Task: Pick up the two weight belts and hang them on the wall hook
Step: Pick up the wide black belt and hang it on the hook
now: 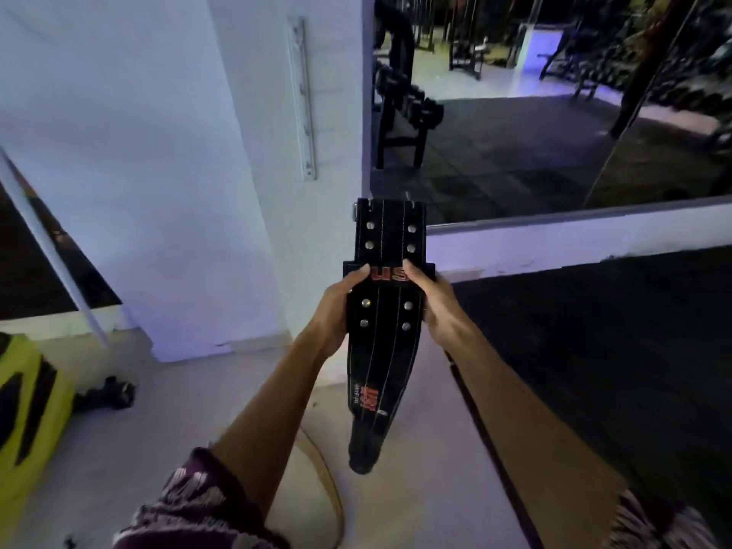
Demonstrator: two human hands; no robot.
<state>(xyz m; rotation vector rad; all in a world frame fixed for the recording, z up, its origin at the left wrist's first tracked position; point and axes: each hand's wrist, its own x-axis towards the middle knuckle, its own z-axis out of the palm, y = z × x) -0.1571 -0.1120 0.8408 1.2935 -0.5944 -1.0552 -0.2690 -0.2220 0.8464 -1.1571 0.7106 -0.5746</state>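
Observation:
A black leather weight belt (387, 239) with silver rivets, white stitching and red lettering hangs folded in front of me, its loop end pointing down toward the floor. My left hand (336, 307) grips its left edge and my right hand (433, 303) grips its right edge, thumbs on the front face. Whether one belt or two are stacked I cannot tell. A white hook rail (303, 97) with several hooks is fixed upright on the white wall, up and to the left of the belt.
A large wall mirror (554, 112) on the right reflects a dumbbell rack and gym benches. Dark rubber mat (614, 350) covers the floor at right. A yellow-black object (27, 410) and a small dumbbell (109, 394) lie at left. A curved wooden hoop (328, 477) lies below my arms.

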